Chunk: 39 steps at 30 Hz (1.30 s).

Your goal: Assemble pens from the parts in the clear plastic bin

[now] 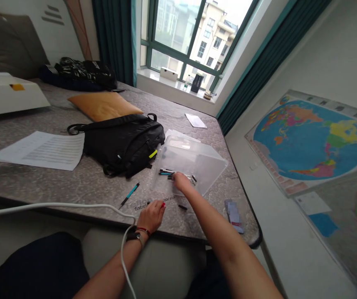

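Note:
A clear plastic pouch lies on the grey mattress with several pens inside its near end. My right hand reaches into that end, fingers curled among the pens; what they grip is hidden. My left hand rests closed on the mattress edge by the pouch's near corner, and a small dark item shows at its fingertips. A teal pen lies loose to the left. A short dark piece lies between my arms.
A black bag sits left of the pouch. Printed sheets, an orange cushion, a white box and dark clothes lie further back. Small cards sit near the right edge. A white cable crosses the front.

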Tool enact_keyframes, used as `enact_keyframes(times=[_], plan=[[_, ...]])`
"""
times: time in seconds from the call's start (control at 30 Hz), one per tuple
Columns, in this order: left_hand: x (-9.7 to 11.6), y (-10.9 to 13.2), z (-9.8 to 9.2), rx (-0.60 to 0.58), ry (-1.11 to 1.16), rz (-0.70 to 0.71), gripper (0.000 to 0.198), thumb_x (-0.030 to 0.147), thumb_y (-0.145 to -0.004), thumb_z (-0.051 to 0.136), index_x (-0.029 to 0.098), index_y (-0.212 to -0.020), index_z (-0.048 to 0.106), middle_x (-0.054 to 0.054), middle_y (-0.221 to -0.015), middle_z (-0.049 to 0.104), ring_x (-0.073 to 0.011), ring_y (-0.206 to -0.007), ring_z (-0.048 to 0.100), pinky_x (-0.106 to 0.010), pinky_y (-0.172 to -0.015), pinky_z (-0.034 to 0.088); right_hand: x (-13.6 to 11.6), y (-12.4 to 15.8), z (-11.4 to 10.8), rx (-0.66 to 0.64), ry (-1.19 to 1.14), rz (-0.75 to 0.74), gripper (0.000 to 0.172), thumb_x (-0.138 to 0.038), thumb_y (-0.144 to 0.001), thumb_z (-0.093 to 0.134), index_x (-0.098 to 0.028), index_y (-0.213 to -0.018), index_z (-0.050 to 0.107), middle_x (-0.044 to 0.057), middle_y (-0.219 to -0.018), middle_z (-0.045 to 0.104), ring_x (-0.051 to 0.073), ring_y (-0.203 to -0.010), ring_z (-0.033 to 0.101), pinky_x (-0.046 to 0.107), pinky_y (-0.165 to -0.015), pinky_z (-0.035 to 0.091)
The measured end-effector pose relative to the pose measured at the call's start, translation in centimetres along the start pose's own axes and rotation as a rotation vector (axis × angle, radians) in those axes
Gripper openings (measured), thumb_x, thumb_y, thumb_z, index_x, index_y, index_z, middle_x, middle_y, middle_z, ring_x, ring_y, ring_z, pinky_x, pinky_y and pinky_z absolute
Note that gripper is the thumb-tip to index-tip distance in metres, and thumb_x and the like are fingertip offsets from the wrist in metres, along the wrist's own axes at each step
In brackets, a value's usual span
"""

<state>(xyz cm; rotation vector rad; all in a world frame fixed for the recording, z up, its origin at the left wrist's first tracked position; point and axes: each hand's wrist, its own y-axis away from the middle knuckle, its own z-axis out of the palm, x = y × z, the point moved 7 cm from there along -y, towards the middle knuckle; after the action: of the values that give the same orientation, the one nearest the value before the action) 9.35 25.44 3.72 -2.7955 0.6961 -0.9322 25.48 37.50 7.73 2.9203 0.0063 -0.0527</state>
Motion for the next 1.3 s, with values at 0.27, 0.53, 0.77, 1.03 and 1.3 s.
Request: enact_keyframes(times=[0.27,0.53,0.77,1.03,1.3], plan=[[0.1,-0.1,-0.2,-0.021,-0.02,-0.003,0.032,0.037,-0.101,0.031,0.023,-0.106,0.059,-0.006,-0.096,0.065,-0.0198,-0.089,0.06,-0.029,-0.074,0.044,-1.4,-1.9,0.2,-0.14,0.095,-0.151,0.028,-0.009,-0.086,0.052,-0.019,-0.101,0.073,0.014,-0.11,0.072,0.024,-0.101,0.067,0.029,-0.083,0.046],[0.2,0.0,-0.6,-0.005,0.002,-0.007,0.031,0.037,-0.102,0.031,0.023,-0.103,0.059,-0.006,-0.094,0.065,-0.0194,-0.088,0.059,-0.029,-0.073,0.044,-2.3,-1.9,0.2,-0.152,0.141,-0.212,0.022,-0.007,-0.087,0.051,-0.011,-0.09,0.072,0.019,-0.103,0.072,0.025,-0.093,0.069,0.031,-0.081,0.049],[0.1,0.0,-0.9,0.008,0.018,-0.025,0.03,0.036,-0.101,0.032,0.023,-0.102,0.059,-0.006,-0.094,0.065,-0.0194,-0.088,0.059,-0.029,-0.073,0.044,-3.4,0.9,-3.5,0.167,-0.187,-0.217,0.014,-0.019,-0.088,0.051,-0.016,-0.096,0.063,0.011,-0.101,0.068,0.019,-0.087,0.065,0.03,-0.08,0.05],[0.2,0.0,-1.0,0.018,0.009,-0.021,0.031,0.037,-0.101,0.032,0.023,-0.101,0.06,-0.006,-0.093,0.065,-0.019,-0.088,0.06,-0.028,-0.072,0.045,-3.8,11.1,-3.6,0.316,-1.422,-0.107,0.024,-0.041,-0.082,0.067,-0.021,-0.086,0.055,-0.001,-0.074,0.06,0.013,-0.063,0.059,0.027,-0.056,0.054],[0.4,0.2,-1.5,0.033,0.046,-0.035,0.028,0.035,-0.1,0.034,0.024,-0.101,0.06,-0.006,-0.094,0.066,-0.0183,-0.088,0.06,-0.028,-0.073,0.045,-4.7,12.6,-4.0,0.34,-1.371,-0.13,0.025,-0.043,-0.082,0.068,-0.021,-0.086,0.056,0.0,-0.077,0.061,0.015,-0.069,0.062,0.029,-0.06,0.059]])
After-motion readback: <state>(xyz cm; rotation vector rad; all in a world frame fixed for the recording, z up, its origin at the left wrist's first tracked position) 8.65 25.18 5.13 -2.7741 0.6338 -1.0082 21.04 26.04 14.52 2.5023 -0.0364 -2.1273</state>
